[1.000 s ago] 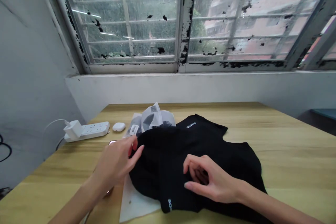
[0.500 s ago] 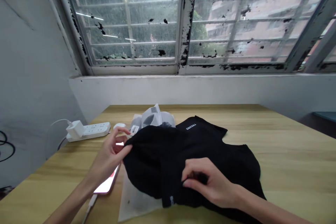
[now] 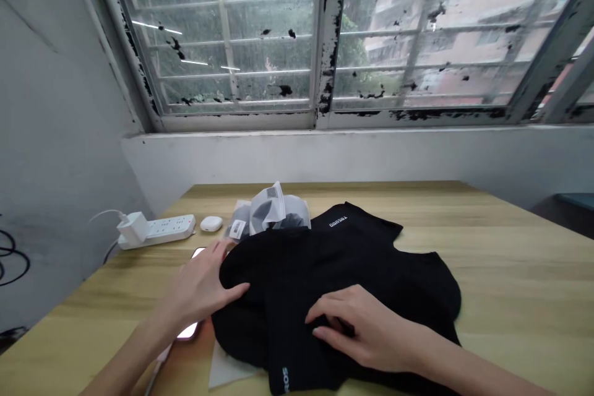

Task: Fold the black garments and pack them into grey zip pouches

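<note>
A black fabric garment lies spread and partly folded in front of me, with small white lettering near its far edge and on a flap at the near side. My left hand rests at the garment's left edge, its thumb stretched apart over the cloth and the other fingers along the edge. On the middle of the garment is my right hand, fingers loosely bent and touching the cloth, thumb and forefinger slightly apart. A lit phone lies partly hidden beneath my left forearm.
Grey translucent packages with barcode labels lie behind the garment. At the left stand a white power strip with a charger and a small white case. A pale sheet shows under the cloth. A window rises beyond the wooden table.
Both hands have loosened from their pinches on the cloth. The near flap now lies farther left and nearer, with more of its lettering showing. The white case has come into fuller view.
</note>
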{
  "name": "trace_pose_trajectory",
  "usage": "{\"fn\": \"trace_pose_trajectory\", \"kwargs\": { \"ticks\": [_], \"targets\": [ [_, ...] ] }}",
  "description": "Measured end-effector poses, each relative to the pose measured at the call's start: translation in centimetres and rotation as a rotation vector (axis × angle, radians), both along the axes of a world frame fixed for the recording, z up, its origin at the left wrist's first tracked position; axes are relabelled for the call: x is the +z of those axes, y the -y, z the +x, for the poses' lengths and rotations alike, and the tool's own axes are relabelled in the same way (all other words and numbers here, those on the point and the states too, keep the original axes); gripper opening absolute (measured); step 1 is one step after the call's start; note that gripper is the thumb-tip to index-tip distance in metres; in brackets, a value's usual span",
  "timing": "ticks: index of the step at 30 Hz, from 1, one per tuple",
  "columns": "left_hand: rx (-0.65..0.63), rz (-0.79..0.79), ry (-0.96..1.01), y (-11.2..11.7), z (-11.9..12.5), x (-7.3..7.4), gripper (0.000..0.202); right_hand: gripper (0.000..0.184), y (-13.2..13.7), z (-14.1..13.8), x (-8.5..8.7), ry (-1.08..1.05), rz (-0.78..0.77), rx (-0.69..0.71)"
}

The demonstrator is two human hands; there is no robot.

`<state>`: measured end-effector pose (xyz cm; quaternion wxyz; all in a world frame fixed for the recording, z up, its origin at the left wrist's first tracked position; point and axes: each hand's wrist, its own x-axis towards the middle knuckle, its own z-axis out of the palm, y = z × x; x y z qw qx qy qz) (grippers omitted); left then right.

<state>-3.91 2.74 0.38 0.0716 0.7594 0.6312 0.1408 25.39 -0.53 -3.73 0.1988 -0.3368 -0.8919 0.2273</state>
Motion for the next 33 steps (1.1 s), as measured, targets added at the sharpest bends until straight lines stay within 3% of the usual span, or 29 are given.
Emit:
{"fn": "trace_pose_trajectory", "kwargs": {
  "ticks": [6,9,13,16,21,28,33],
  "targets": [
    [-0.114,-0.023,0.080,-0.8,0.0,-1.0,0.032,0.024,0.2,-0.2,-0.4,-0.076,0.045,0.028],
    [-0.151,-0.003,0.147,-0.8,0.3,-1.0,0.020,0.024,-0.4,0.3,0.1,-0.134,0.168,0.005],
    [-0.167,0.110,0.205,-0.2,0.7,-0.8,0.024,0.026,-3.0,3.0,1.5,-0.111,0.359,-0.304],
    [-0.165,0.195,0.248,0.0,0.9,-0.7,0.028,0.032,-5.5,5.7,1.6,0.081,0.434,-0.502],
    [-0.234,0.256,0.302,-0.3,0.9,-0.9,0.024,0.038,-8.3,8.0,0.1,0.370,0.351,-0.587],
    [-0.269,0.341,0.343,-0.2,0.8,-1.0,0.021,0.032,-9.6,8.1,-0.6,0.319,0.335,-0.617],
    [-0.287,0.277,0.433,0.0,1.0,-0.5,0.018,0.008,-9.8,8.2,0.1,0.194,0.348,-0.651]
  ]
}}
